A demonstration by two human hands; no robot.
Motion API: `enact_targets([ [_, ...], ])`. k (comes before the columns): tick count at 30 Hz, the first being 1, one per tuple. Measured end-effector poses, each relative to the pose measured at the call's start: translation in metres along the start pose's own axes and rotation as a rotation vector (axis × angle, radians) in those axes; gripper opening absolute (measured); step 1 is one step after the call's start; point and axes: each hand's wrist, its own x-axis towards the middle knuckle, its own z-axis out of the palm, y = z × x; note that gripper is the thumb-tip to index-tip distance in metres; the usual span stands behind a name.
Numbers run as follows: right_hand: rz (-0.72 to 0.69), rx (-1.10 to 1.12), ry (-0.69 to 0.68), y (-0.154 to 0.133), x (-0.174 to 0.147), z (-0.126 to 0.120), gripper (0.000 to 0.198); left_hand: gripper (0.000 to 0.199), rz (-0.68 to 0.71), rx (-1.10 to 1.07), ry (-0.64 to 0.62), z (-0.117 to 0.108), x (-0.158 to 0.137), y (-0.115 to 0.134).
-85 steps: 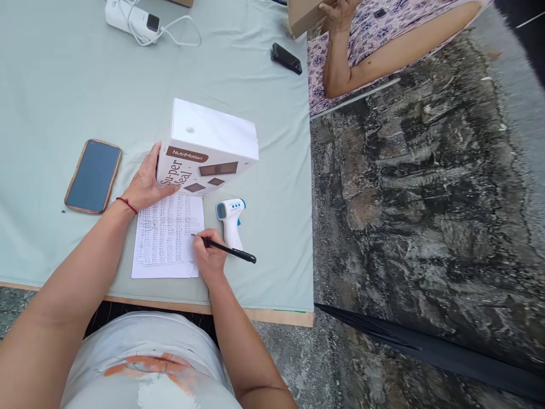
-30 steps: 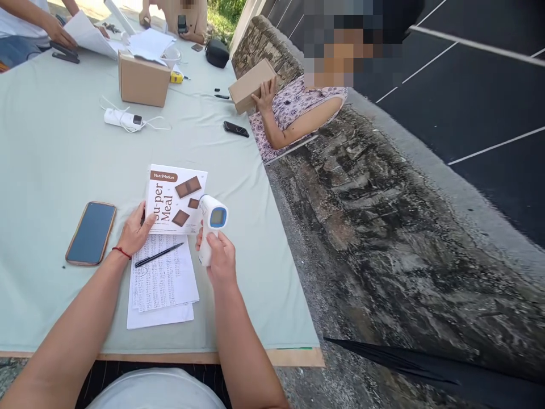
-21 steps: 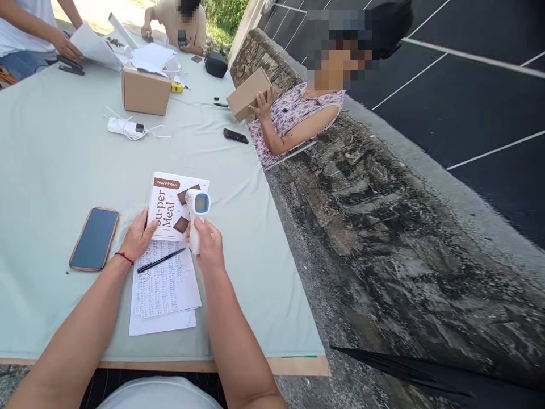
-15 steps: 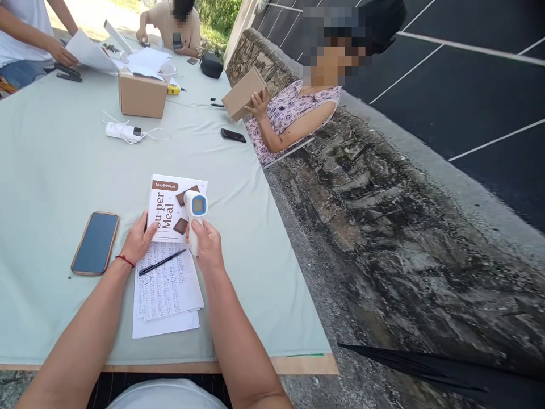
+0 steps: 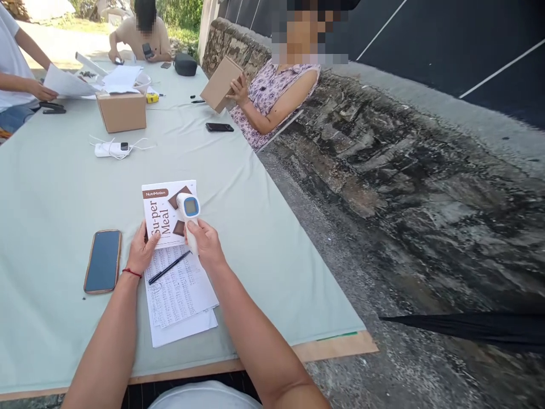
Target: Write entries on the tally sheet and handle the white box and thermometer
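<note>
Near the frame's centre, a white box (image 5: 152, 218) is held by its left edge in the grip of the left hand (image 5: 142, 250), at the top of papers (image 5: 183, 298) on the worktop (image 5: 272, 261). In front, a thermometer (image 5: 189, 205) is clasped in the right hand's (image 5: 206, 244) grip. A pen (image 5: 168, 268) is laid across the papers.

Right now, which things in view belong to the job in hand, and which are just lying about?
In the job:
Su-per Meal box, held by the left hand
white thermometer, in the right hand
probably the written sheets and the pen on them

Seemingly lying about:
smartphone, left of the left hand
corded white device
flat black device
black case
</note>
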Motion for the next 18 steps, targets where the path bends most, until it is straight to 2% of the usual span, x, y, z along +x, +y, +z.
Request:
enact_targets([
  [10,-0.004,-0.003,-0.065,-0.008,-0.004,0.000,0.047,0.061,0.028,0.014,-0.026,-0.005,0.001,0.008],
  [18,0.069,0.007,-0.065,-0.011,-0.067,-0.024,0.045,0.066,0.036,0.055,-0.009,-0.006,0.003,0.012],
])
